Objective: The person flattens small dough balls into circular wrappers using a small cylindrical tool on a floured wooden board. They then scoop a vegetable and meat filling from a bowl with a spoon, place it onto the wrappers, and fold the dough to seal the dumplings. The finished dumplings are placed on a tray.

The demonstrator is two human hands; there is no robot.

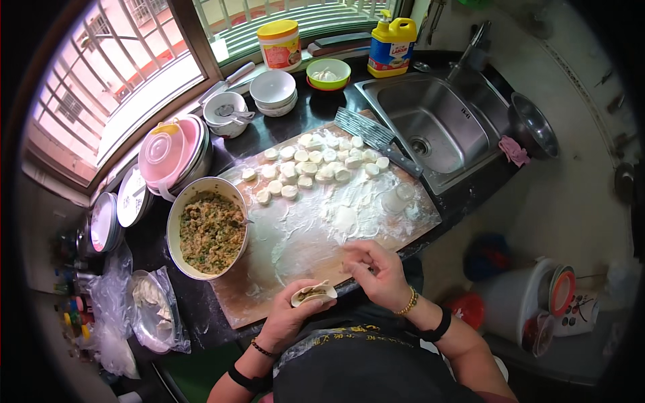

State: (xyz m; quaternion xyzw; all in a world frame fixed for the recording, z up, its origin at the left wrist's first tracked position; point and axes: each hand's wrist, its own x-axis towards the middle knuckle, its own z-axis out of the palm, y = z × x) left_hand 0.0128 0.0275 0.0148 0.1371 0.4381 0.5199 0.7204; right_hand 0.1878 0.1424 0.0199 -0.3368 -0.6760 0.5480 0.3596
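My left hand (291,308) holds a folded dumpling wrapper (313,292) with filling showing along its open top. My right hand (375,269) hovers over the front edge of the floured wooden board (297,242), fingers curled apart and nothing seen between them. A flat round of dough (345,218) lies in the flour beyond that hand, with a small clear glass (398,197) to its right. Several dough pieces (316,157) are spread over the board's far part. To the left, a bowl of chopped filling (209,231) overlaps the board's edge.
A cleaver (373,136) rests at the board's far right, beside the steel sink (433,116). White bowls (273,89), a green bowl of garlic (328,73) and a yellow detergent jug (390,48) line the back. A plastic-wrapped plate (153,310) sits at left, near stacked pots with a pink lid (164,146).
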